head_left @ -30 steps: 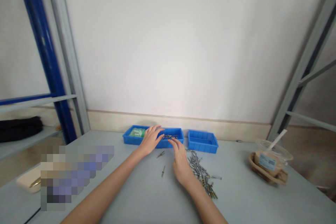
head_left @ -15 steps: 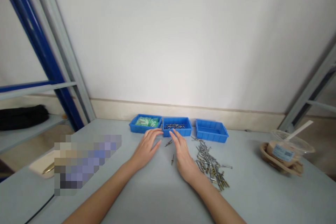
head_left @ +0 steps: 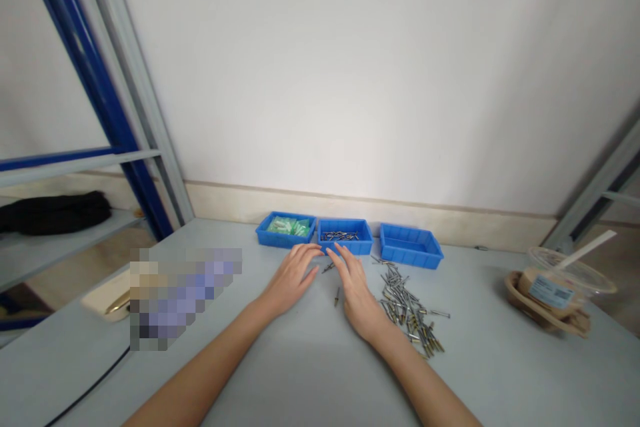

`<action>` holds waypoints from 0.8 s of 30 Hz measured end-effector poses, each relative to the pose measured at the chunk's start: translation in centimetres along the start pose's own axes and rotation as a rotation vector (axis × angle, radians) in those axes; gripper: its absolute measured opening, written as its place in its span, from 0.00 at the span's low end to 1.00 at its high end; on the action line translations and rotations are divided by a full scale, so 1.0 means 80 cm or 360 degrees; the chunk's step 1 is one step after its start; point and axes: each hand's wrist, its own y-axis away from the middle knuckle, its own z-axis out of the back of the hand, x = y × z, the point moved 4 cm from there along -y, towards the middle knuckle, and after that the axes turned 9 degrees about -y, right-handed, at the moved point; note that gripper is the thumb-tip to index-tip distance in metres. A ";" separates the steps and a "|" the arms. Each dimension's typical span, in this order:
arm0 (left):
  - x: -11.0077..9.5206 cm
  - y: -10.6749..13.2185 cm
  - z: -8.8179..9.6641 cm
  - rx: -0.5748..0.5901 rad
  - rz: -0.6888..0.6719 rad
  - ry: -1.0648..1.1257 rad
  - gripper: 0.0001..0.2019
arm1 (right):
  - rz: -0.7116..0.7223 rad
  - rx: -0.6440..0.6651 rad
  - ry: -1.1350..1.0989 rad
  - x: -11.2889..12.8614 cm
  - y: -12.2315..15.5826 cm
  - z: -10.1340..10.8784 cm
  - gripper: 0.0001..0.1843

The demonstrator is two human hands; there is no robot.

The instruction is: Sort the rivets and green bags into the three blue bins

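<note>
My left hand [head_left: 293, 279] lies flat on the grey table [head_left: 310, 373], fingers stretched toward the middle blue bin [head_left: 345, 236], holding nothing. My right hand [head_left: 357, 293] rests beside it, fingers out flat and empty. Two loose screws lie between them: one [head_left: 329, 267] near the fingertips, another [head_left: 337, 296] by the right thumb. A pile of metal screws [head_left: 407, 307] spreads just right of my right hand. The middle bin holds several screws. The left blue bin [head_left: 286, 229] holds green pieces. The right blue bin [head_left: 411, 246] looks empty.
A plastic cup with a straw sits in a brown holder [head_left: 553, 290] at the far right. A pixelated patch [head_left: 183, 293] covers something at the left, next to a beige object [head_left: 105, 297]. A black cable [head_left: 85, 387] runs off the near left edge. Shelf uprights [head_left: 100, 93] flank the table.
Both hands have drawn back from the middle bin's rim to the table in front of it. The view shifted, so the bins sit further right and higher.
</note>
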 end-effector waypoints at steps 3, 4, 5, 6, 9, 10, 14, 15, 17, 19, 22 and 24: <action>-0.001 0.001 -0.001 0.0050 -0.0006 0.0004 0.12 | -0.0002 -0.0019 0.0089 0.000 -0.002 0.002 0.53; -0.001 0.001 -0.002 0.0062 -0.0007 0.0006 0.12 | -0.0007 -0.0012 0.0122 0.000 -0.003 0.002 0.53; -0.001 0.001 -0.002 0.0066 -0.0007 0.0008 0.12 | -0.0007 -0.0001 0.0153 0.001 -0.004 0.003 0.52; 0.000 0.001 -0.002 0.0069 -0.0007 0.0010 0.11 | 0.0003 0.0012 0.0176 0.003 -0.005 0.004 0.51; 0.002 0.002 -0.004 0.0072 0.0006 0.0009 0.11 | 0.0070 0.0029 0.0192 0.008 -0.006 0.007 0.32; 0.003 0.002 -0.004 0.0074 0.0010 0.0009 0.11 | 0.0089 0.0026 0.0180 0.009 -0.007 0.008 0.24; 0.003 0.002 -0.004 0.0080 0.0017 0.0003 0.11 | 0.0092 -0.0055 0.0126 0.010 -0.008 0.012 0.17; 0.003 0.002 -0.004 0.0083 0.0014 -0.0001 0.11 | 0.0084 -0.0081 0.0117 0.010 -0.008 0.013 0.16; 0.002 0.002 -0.003 0.0090 0.0005 -0.0007 0.11 | 0.0054 -0.0107 0.0086 0.011 -0.008 0.015 0.16; 0.002 0.001 -0.003 0.0097 0.0000 -0.0010 0.11 | -0.0023 -0.0118 0.0033 0.011 -0.008 0.018 0.18; 0.002 0.001 -0.004 0.0102 -0.0001 -0.0019 0.10 | -0.0118 -0.0153 -0.0006 0.011 -0.008 0.023 0.19; 0.002 0.001 -0.004 0.0105 -0.0007 -0.0027 0.10 | -0.0089 -0.0185 0.0046 0.014 -0.008 0.026 0.19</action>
